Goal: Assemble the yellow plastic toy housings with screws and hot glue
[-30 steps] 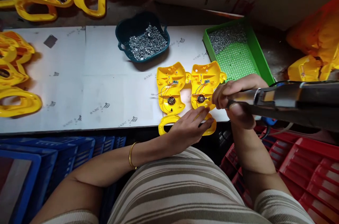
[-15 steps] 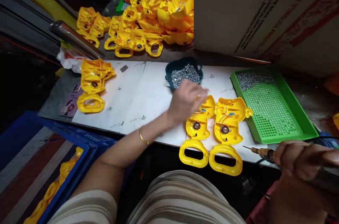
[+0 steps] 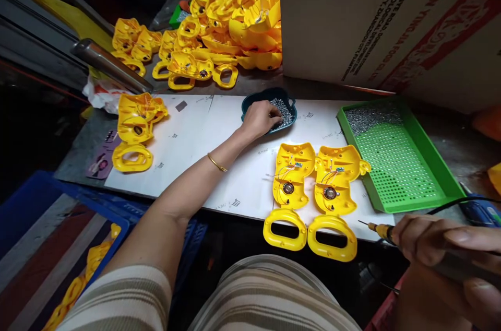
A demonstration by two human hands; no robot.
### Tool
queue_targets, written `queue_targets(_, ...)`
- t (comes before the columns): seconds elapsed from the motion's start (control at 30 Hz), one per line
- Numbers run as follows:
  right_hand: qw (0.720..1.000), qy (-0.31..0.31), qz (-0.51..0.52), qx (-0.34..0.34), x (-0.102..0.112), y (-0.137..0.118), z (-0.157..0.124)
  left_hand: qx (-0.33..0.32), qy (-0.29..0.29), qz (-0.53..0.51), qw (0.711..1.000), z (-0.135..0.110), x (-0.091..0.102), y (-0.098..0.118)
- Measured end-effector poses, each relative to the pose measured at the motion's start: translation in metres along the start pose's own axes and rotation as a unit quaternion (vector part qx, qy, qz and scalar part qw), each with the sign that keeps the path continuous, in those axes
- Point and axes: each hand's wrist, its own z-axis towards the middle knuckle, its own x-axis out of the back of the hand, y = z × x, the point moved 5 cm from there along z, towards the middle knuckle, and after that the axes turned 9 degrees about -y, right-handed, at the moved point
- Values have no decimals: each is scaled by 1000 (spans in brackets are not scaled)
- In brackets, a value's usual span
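Observation:
My left hand [image 3: 260, 118] reaches into the dark teal bowl [image 3: 248, 102] of small silver screws [image 3: 285, 110], fingers curled down among them. My right hand [image 3: 438, 247] is at the lower right, closed round an electric screwdriver [image 3: 385, 232] whose thin bit points left toward the table edge. Two yellow plastic shells [image 3: 291, 177] [image 3: 337, 179] lie open side up next to each other in front of me, each with a round speaker and thin wires inside, their loop handles hanging over the front edge.
A green perforated tray [image 3: 395, 164] with screws heaped at its far end sits right of the shells. A big cardboard box [image 3: 376, 18] stands behind. Yellow shells are heaped at the back [image 3: 227, 23] and stacked at the left [image 3: 135, 122]. A blue crate [image 3: 47, 216] is below left.
My left hand moved from above the shells out to the teal bowl and dipped into the screws. My right hand with the screwdriver stayed at the lower right.

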Motion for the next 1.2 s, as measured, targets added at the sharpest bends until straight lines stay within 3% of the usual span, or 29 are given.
queue_targets(0.07, 996, -17, -52, 67, -6, -11, 1, 2, 31, -34, 999, -3, 9, 2)
queue_targets(0.2, 994, 29, -89, 55, -15, -19, 5, -35, 90, -165, 982, -41, 21, 33)
queue_targets(0.33, 995, 35, -39, 82, -33, -26, 14, -143, 21, -319, 937, -108, -6, 91)
queue_targets(0.47, 994, 48, 21, 91, -53, -36, 22, -172, 21, -364, 915, -152, -36, 119)
queue_targets(0.67, 998, 61, 20, 26, -69, -46, 23, -169, 15, -371, 913, -163, -52, 123)
queue_targets(0.87, 994, 40, 59, 86, -70, -39, 24, -173, 3, -382, 908, -166, -56, 124)
queue_targets(1.03, 996, -4, 59, 63, -70, -37, 24, -159, -25, -350, 923, -168, -63, 125)
queue_targets(1.2, 996, 6, 58, 71, -65, -34, 25, -168, -65, -323, 929, -169, -67, 129)
